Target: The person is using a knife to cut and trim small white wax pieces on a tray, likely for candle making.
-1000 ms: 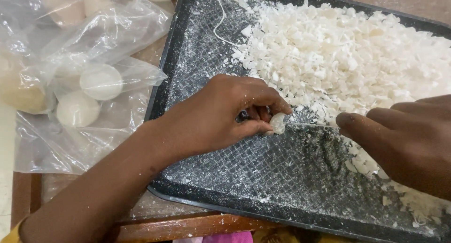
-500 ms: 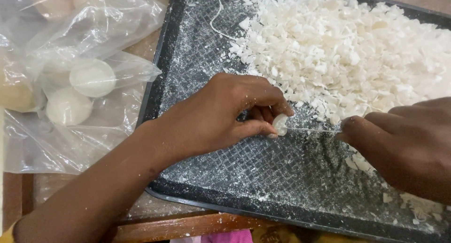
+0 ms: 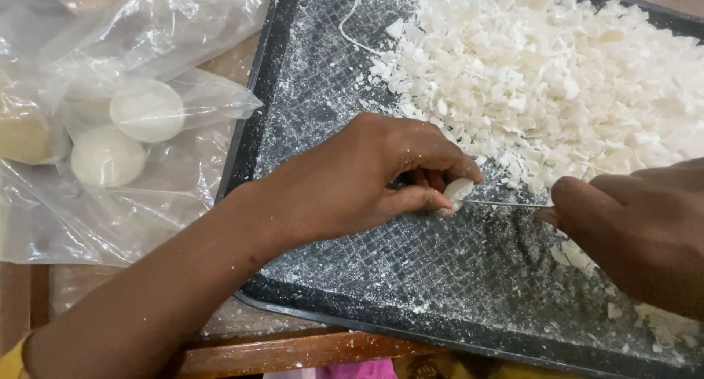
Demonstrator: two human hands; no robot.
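Note:
My left hand (image 3: 359,177) rests on a dark textured tray (image 3: 308,115) and pinches a small white piece (image 3: 458,190) between thumb and fingers. My right hand (image 3: 638,229) comes in from the right and grips a thin metal blade (image 3: 506,203) whose tip touches the white piece. A big heap of white chips (image 3: 557,78) fills the tray's upper right, just beyond both hands. White dust and crumbs cover the tray bottom around them.
Clear plastic bags (image 3: 132,130) lie left of the tray, holding round white cakes (image 3: 147,109). A thin white string (image 3: 350,20) lies on the tray's upper part. A wooden table edge (image 3: 293,350) runs along the bottom.
Both hands stay in place with the blade against the white piece. The view has shifted slightly, so the bags sit a little lower left.

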